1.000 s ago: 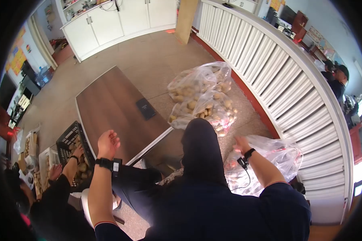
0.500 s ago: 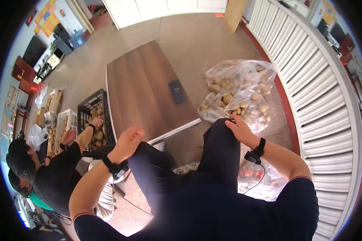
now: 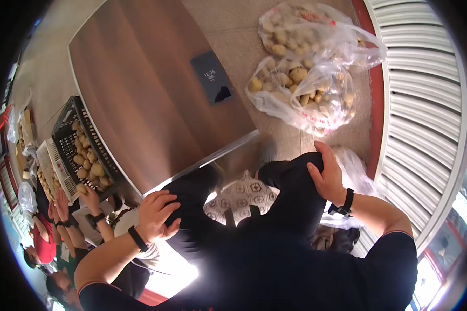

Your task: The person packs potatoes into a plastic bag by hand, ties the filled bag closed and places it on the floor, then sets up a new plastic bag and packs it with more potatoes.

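My left hand (image 3: 158, 215) is at my left knee, fingers apart and slightly curled, holding nothing. On my right knee rests my right hand (image 3: 328, 173), its thumb and fingers spread and empty. In front of me is a brown wood-grain table (image 3: 135, 88) with a pale edge. A dark phone (image 3: 211, 76) lies on it, its screen showing a clock. Beyond my right hand, clear plastic bags of potatoes (image 3: 303, 93) sit on the floor, beside the table.
A black crate (image 3: 70, 122) of potatoes stands left of the table, with a white crate (image 3: 54, 171) beside it. A co-worker's hand (image 3: 90, 199) holds a potato there. Other people sit at lower left. A white radiator (image 3: 425, 103) curves along the right.
The view has tilted down, so the table and bags appear larger. My left hand has come down from above the table edge to my knee; my right hand has settled on my right knee.
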`<state>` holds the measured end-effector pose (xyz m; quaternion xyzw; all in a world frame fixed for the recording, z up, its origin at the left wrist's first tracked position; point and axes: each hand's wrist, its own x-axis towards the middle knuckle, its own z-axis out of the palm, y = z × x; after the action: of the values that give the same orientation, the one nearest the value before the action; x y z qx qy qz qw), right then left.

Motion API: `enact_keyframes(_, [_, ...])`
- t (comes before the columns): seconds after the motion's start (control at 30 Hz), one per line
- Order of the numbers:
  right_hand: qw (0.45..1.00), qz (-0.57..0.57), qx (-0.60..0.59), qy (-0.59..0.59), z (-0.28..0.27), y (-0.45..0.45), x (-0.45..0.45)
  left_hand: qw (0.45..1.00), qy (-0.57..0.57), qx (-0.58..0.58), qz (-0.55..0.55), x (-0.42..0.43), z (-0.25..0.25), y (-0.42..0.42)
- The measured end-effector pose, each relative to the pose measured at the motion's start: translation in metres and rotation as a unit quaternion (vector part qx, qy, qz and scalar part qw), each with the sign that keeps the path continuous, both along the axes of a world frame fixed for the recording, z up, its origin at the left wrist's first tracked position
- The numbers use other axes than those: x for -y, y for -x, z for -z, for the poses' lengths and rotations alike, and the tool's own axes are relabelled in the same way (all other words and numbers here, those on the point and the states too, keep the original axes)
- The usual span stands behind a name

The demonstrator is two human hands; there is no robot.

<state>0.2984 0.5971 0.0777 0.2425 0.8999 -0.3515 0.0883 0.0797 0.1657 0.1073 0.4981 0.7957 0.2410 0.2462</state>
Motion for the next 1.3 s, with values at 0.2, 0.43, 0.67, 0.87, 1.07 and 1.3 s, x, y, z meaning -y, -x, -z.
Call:
enact_keyframes(0.2, [0.995, 0.039, 0.085, 0.017, -0.031, -0.028, 0.012, 0.99, 0.024, 0.107, 0.092, -0.019, -0.002, 0.015])
enact_keyframes(0.43, [0.984, 0.111, 0.125, 0.06, -0.052, -0.066, 0.038, 0.981, 0.06, 0.134, 0.124, -0.036, -0.013, 0.001])
enact_keyframes(0.67, [0.949, 0.232, 0.185, 0.111, -0.109, -0.121, 0.053, 0.983, 0.121, 0.017, 0.134, -0.104, -0.037, -0.042])
enact_keyframes(0.87, [0.944, 0.3, 0.137, -0.003, -0.185, -0.254, 0.064, 0.959, 0.247, 0.078, 0.115, -0.141, -0.069, -0.061])
enact_keyframes(1.07, [0.848, 0.454, 0.27, 0.038, -0.226, -0.352, 0.092, 0.901, 0.392, 0.171, 0.07, -0.148, -0.07, -0.026])
enact_keyframes(1.3, [0.842, 0.475, 0.253, -0.011, -0.173, -0.422, 0.049, 0.846, 0.455, 0.256, -0.106, -0.169, -0.123, -0.039])
